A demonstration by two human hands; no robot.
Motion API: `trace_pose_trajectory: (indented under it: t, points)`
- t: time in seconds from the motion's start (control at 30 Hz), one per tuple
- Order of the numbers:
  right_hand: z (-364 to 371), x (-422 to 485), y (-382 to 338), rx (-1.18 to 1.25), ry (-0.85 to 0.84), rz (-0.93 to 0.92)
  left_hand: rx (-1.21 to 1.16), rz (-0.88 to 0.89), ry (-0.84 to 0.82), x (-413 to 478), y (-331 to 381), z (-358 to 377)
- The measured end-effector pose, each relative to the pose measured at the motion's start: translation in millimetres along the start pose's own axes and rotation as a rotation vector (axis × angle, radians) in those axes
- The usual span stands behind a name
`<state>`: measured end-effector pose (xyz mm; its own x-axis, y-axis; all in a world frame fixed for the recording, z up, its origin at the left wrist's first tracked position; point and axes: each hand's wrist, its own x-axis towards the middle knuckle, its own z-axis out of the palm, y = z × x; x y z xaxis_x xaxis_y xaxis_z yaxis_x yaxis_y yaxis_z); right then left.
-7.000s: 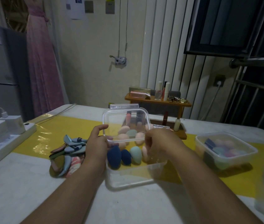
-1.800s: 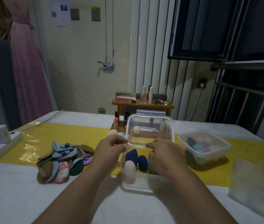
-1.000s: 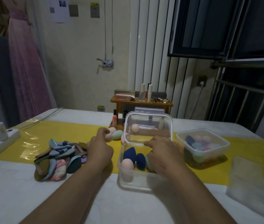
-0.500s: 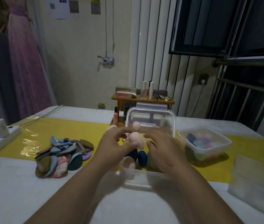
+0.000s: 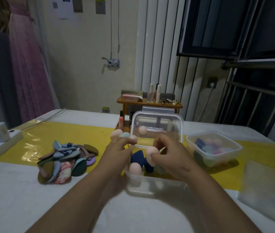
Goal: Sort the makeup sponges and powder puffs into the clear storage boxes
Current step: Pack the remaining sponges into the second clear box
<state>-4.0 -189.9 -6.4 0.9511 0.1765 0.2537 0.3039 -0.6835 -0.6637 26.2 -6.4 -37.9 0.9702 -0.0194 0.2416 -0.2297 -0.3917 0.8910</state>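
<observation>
The right hand [image 5: 172, 155] pinches a pink sponge [image 5: 151, 153] over the near box [image 5: 150, 186]. The left hand [image 5: 116, 153] is blurry, so I cannot tell its grip.

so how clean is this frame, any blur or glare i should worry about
Head view: dim overall; motion blur smears both forearms and the near rim of the open clear box; glare streaks the film over the yellow strip at left; the right hand and its pink sponge are fairly sharp; wide-angle tilts the window bars at right.
</observation>
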Motion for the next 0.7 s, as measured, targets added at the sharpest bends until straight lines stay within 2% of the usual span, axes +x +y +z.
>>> trace_pose_trajectory:
  t: [0.3,0.43,0.7]
  points:
    - [1.8,0.3,-5.7,-0.211,-0.165,0.127,-0.058,-0.071,-0.02,1.6,-7.7,5.1]
    - [3.7,2.5,-5.2,-0.269,-0.192,0.155,-0.073,-0.072,-0.02,2.4,-8.4,5.6]
    - [5.3,2.5,-8.0,-0.237,-0.18,0.148,-0.092,-0.063,-0.005,2.5,-9.6,7.5]
